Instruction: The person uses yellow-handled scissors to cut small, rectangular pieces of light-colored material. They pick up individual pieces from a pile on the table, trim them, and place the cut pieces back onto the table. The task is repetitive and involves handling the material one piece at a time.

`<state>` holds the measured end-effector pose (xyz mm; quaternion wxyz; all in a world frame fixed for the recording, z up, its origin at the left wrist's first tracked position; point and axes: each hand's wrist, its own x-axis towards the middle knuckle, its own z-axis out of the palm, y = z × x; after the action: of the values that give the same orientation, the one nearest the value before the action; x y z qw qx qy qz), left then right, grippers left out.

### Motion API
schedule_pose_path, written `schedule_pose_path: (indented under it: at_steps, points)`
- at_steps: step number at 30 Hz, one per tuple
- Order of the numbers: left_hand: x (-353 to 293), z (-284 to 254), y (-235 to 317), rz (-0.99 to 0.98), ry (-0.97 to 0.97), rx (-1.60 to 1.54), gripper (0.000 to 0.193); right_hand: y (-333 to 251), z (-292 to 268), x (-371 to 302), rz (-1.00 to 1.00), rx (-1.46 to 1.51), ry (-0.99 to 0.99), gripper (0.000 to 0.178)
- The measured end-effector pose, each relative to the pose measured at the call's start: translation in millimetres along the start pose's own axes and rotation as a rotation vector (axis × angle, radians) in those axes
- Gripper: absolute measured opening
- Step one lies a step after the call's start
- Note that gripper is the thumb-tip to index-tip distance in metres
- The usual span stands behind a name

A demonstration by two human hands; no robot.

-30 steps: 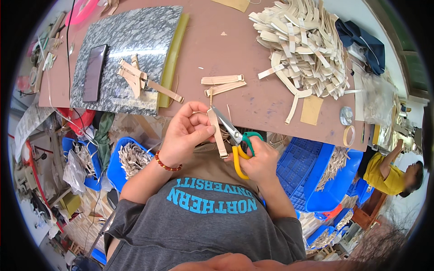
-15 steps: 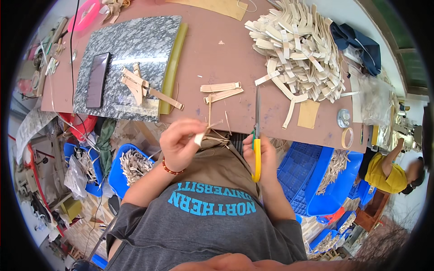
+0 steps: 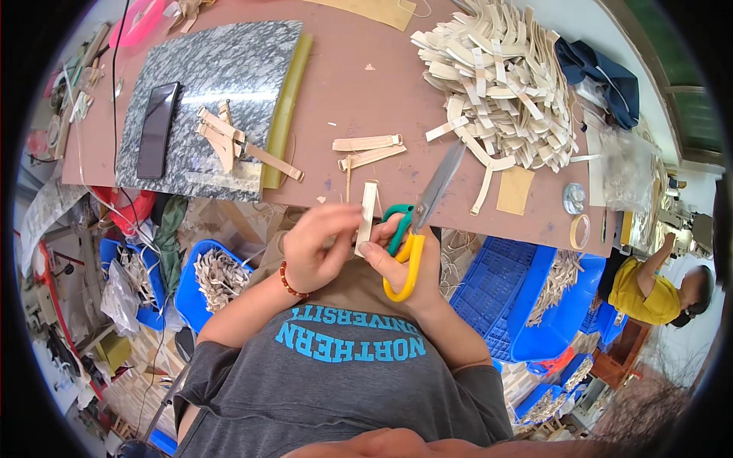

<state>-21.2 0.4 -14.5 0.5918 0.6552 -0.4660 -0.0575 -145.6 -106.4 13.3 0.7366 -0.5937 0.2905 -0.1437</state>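
Upright in front of my shirt is a short cream fabric strap [image 3: 368, 210] with a small loop at its top. My right hand [image 3: 408, 267] presses its lower end under the thumb. That hand also keeps scissors [image 3: 437, 187] in its grip, with one yellow and one green handle; the blades point up and right, closed together. Beside the strap, my left hand [image 3: 321, 240] is curled, its fingertips at the strap's edge; what they pinch is hidden. Two similar looped straps [image 3: 370, 150] lie on the table just beyond.
A big heap of cream straps [image 3: 504, 91] covers the table's right. At left, a phone [image 3: 159, 130] and several straps [image 3: 229, 137] rest on a grey marbled board [image 3: 214, 69]. Blue crates [image 3: 527, 305] stand below the table edge. Another person in yellow [image 3: 645, 290] is at far right.
The strap has come upright between my hands, and my right thumb now presses on it. The scissors have moved left and tilted rightward. My left hand has moved right.
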Motion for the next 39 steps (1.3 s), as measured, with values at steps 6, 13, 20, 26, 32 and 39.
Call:
schedule_pose_path:
  at_steps: [6, 13, 20, 26, 32, 39]
  points:
    - [-1, -6, -14, -0.846, -0.153, -0.851, 0.023, 12, -4, 0, -0.082, -0.141, 0.068, 0.027]
    - [1, -7, -8, -0.886, -0.182, -0.936, 0.017, 13, -1, 0, -0.052, -0.206, 0.083, 0.027]
    - [3, -14, -4, -0.882, -0.115, -0.938, 0.023, 14, -14, -3, -0.022, -0.141, 0.157, 0.025]
    - [51, -103, -12, -0.493, 0.179, -0.027, 0.033, 28, -49, -8, -0.051, -0.315, 0.34, 0.025]
    - [95, -89, -25, 0.019, 0.042, 0.693, 0.023, 30, -50, 16, -0.093, -0.358, 0.319, 0.025]
    - [109, 14, -63, -0.15, -0.5, 0.598, 0.014, 5, -12, 16, 0.103, -0.422, -0.084, 0.028]
